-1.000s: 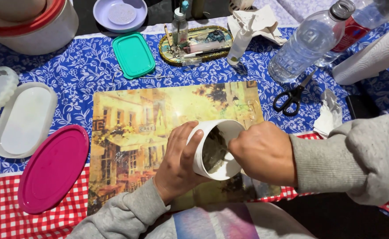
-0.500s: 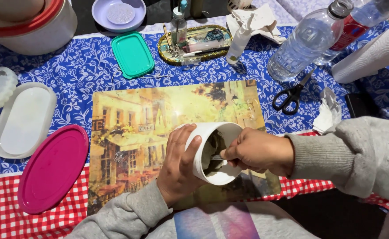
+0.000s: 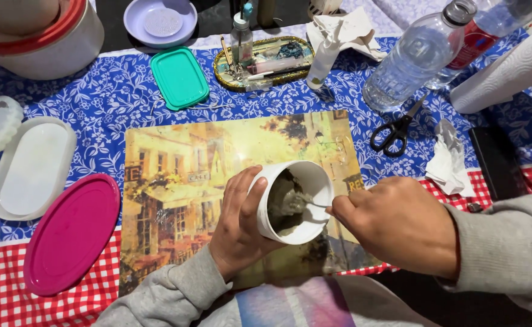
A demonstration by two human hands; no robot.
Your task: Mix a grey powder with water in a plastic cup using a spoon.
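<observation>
Gripping the white cup [image 3: 293, 209] around its left wall, the left hand [image 3: 239, 227] wraps fingers and thumb about the body and tips it so the mouth faces up and to the right. The cup sits near the middle of the scene, held just above the picture placemat [image 3: 217, 175], near edge. Inside is a grey, wet-looking paste [image 3: 285, 203] clinging to the wall.

The right hand [image 3: 399, 227] is closed in a pinch on a thin stirring tool [image 3: 314, 204], its tip buried in the paste; what kind of tool it is cannot be told.

Handling assessment: the cup appears thin-walled and light, likely to flex if squeezed hard; a full wrap around mid-body, as seen, is judged the sound hold. The paste looks thick and sticky, so it would resist the tool and pull the cup sideways; smears at the rim could make it slippery.

Surroundings: a magenta oval lid [image 3: 69, 233] and a white oval mould [image 3: 33, 166] lie well to the left; a teal lid [image 3: 179, 77] lies far left of centre; scissors [image 3: 393, 130] and a clear water bottle [image 3: 414, 57] lie far right, well apart from the cup.
</observation>
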